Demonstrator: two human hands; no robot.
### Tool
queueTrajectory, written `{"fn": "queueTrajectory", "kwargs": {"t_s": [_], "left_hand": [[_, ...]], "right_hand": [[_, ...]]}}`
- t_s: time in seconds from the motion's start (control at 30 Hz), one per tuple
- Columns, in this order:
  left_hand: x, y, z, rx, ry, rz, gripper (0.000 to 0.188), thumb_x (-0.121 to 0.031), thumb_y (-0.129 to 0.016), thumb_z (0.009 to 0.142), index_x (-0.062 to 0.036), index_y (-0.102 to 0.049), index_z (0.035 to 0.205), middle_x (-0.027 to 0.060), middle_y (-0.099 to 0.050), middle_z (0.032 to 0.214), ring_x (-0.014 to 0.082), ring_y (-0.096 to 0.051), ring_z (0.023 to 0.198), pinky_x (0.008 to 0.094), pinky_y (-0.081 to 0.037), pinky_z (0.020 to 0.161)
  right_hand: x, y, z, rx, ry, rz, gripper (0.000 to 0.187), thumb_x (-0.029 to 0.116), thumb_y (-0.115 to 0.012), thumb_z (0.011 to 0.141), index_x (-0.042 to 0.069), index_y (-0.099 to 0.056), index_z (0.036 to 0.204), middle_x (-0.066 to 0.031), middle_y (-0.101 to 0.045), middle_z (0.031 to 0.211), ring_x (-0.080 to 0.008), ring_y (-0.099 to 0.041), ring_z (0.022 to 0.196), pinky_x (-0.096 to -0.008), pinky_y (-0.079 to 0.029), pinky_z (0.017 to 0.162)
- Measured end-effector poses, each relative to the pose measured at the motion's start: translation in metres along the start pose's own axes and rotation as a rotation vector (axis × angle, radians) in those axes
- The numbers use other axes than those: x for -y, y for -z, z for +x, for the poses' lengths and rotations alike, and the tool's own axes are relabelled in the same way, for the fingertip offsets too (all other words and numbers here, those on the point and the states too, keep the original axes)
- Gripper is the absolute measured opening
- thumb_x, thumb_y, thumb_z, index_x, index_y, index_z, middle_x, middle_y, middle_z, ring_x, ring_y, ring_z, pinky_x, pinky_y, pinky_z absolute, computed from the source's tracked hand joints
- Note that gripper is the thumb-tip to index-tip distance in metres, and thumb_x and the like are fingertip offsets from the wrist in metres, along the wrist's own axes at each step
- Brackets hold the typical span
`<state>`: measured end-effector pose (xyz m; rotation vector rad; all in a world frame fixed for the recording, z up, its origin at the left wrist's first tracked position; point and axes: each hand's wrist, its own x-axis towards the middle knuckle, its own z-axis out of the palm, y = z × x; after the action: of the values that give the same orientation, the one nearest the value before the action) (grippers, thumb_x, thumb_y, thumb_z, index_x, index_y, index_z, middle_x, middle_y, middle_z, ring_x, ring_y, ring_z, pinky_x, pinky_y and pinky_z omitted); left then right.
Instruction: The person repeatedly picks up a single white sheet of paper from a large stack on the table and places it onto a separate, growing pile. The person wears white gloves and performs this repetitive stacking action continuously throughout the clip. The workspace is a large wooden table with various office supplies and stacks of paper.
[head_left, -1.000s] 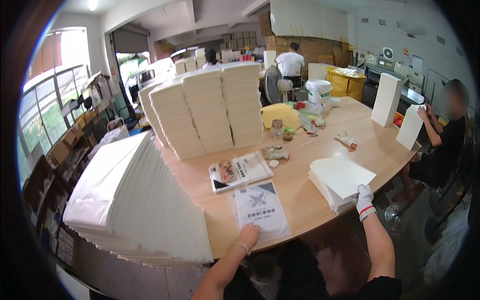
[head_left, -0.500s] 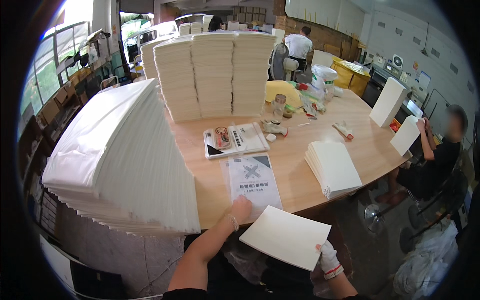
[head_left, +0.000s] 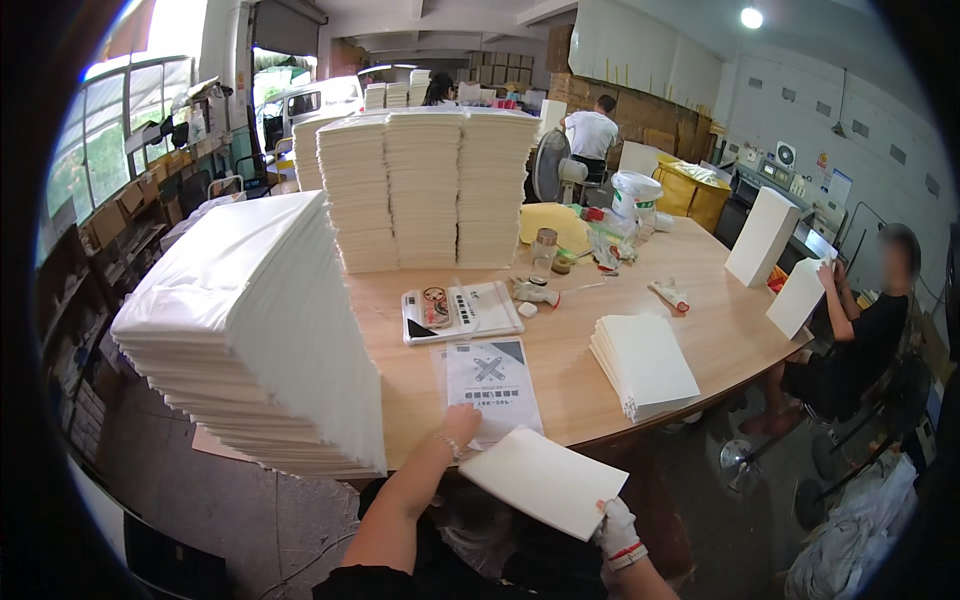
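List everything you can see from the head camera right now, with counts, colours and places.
Flat white stack: one, table's left edge.
Tall paper stacks: several, white, far side.
Printed sheet: one, white and grey, near edge.
Booklet: one, behind the sheet.
Small white stack: one, right.
Table: one, wooden.
Seated person: one, black top, far right.
Left hand: bare, on printed sheet.
Right hand: gloved, grip on white sheet.
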<state>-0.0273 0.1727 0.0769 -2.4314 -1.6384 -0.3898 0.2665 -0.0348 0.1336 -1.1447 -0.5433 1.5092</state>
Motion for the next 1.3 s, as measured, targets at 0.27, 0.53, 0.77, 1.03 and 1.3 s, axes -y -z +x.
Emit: {"fn": "queueTrajectory", "kwargs": {"t_s": [0.27, 0.53, 0.77, 1.03, 1.3], "left_hand": [[0.007, 0.057, -0.008, 0.130, 0.532, -0.854, 0.026, -0.022, -0.052, 0.080, 0.0030, -0.058, 0.085, 0.0153, -0.061, 0.070, 0.0243, -0.061, 0.058, 0.0358, -0.049, 0.056], [-0.014, 0.066, -0.026, 0.128, 0.543, -0.975, 0.025, -0.017, -0.052, 0.078, 0.0052, -0.056, 0.090, 0.0165, -0.061, 0.074, 0.0228, -0.061, 0.062, 0.0336, -0.048, 0.059], [-0.027, 0.039, -0.044, -0.499, 0.362, -0.398, 0.020, -0.011, -0.057, 0.074, -0.0001, -0.057, 0.090, 0.0141, -0.056, 0.075, 0.0265, -0.056, 0.063, 0.0356, -0.046, 0.060], [-0.099, -0.003, -0.043, -0.637, 0.531, -1.428, 0.016, -0.013, -0.048, 0.086, 0.0012, -0.051, 0.093, 0.0068, -0.058, 0.077, 0.0160, -0.056, 0.071, 0.0285, -0.046, 0.067], [-0.169, -0.075, -0.121, -0.219, 0.430, -1.607, 0.018, -0.013, -0.046, 0.087, 0.0009, -0.051, 0.097, 0.0091, -0.059, 0.083, 0.0182, -0.056, 0.078, 0.0299, -0.044, 0.072]], "right_hand": [[-0.024, 0.009, 0.014, -0.086, -0.364, 0.375, 0.012, 0.022, -0.052, 0.080, 0.013, -0.048, 0.088, 0.0013, -0.045, 0.057, -0.0081, -0.033, 0.035, -0.0190, -0.030, 0.034], [-0.023, -0.036, -0.003, -0.147, -0.193, 0.258, 0.004, 0.018, -0.045, 0.085, 0.014, -0.045, 0.086, 0.0021, -0.045, 0.065, -0.0071, -0.039, 0.047, -0.0204, -0.033, 0.039], [-0.017, -0.059, -0.010, -0.069, -0.250, 0.288, 0.009, 0.021, -0.047, 0.086, 0.013, -0.047, 0.091, 0.0035, -0.044, 0.064, -0.0054, -0.038, 0.047, -0.0186, -0.035, 0.040], [-0.004, -0.060, -0.024, 0.006, -0.283, 0.139, 0.015, 0.028, -0.045, 0.087, 0.015, -0.045, 0.093, 0.0055, -0.036, 0.057, -0.0052, -0.031, 0.042, -0.0178, -0.028, 0.038], [-0.026, -0.067, -0.017, 0.000, -0.252, 0.116, 0.012, 0.018, -0.046, 0.086, 0.012, -0.046, 0.097, 0.0001, -0.047, 0.076, -0.0107, -0.042, 0.058, -0.0238, -0.037, 0.048]]}}
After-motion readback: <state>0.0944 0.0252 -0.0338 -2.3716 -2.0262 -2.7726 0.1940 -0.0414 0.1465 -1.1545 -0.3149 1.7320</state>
